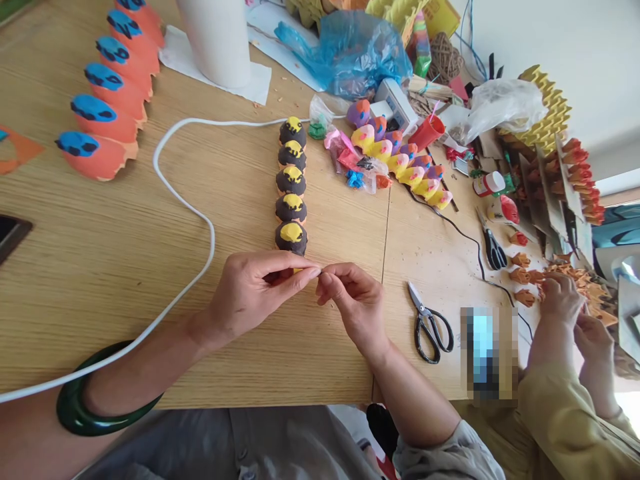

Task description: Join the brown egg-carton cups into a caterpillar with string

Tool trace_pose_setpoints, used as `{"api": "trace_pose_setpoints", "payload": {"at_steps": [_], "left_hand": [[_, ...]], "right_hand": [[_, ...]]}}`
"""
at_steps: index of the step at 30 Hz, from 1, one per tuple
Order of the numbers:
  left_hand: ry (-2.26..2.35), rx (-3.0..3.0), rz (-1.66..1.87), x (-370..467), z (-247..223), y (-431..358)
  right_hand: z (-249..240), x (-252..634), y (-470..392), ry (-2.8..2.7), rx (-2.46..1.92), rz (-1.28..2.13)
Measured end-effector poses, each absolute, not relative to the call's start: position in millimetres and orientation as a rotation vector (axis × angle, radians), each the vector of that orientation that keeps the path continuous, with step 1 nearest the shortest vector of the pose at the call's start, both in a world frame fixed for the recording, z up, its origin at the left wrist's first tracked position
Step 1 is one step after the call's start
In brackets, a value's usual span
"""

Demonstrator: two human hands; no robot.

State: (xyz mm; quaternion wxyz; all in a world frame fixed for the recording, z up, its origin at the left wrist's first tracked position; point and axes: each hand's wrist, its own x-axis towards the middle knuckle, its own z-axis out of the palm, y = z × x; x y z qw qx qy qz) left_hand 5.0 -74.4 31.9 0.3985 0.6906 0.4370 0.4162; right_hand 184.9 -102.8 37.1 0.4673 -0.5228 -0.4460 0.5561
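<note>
My left hand (250,290) and my right hand (353,300) meet at the fingertips over the wooden table (210,353). Both pinch a tiny dark piece (321,272) between thumb and finger; its shape is too small to tell. Just beyond my left hand is a row of black shells with yellow patches (291,208), the nearest partly hidden behind my fingers. The nearest fully seen yellow patch (292,233) looks plain, while those farther up bear black marks. A dark green bangle circles my left forearm.
A white cable (213,233) curves round the left side. Black-handled scissors (430,327) lie right of my right hand. Orange shells (103,150) stand back left, yellow-pink ones (400,163) back right. A co-worker's hands (563,300) work at far right.
</note>
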Motion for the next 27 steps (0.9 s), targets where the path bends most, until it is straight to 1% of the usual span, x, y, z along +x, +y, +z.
{"api": "trace_pose_setpoints", "payload": {"at_steps": [6,13,21,24,27], "left_hand": [[1.167,1.634,1.005,5,37,-73],[1.142,1.715,1.032,5,33,-72],[1.412,1.361,1.092,-11,36,-49],[1.381,1.289,1.115,-16,26,-41],[1.4,1.243,1.057,-18,19,-38]], "right_hand": [[36,186,-103,-1.069,-1.323,1.335],[36,186,-103,-1.161,-1.35,1.292],[17,195,-89,-1.148,-1.399,1.197],[11,198,-84,-1.137,-1.408,1.206],[10,201,-82,-1.153,-1.395,1.217]]}}
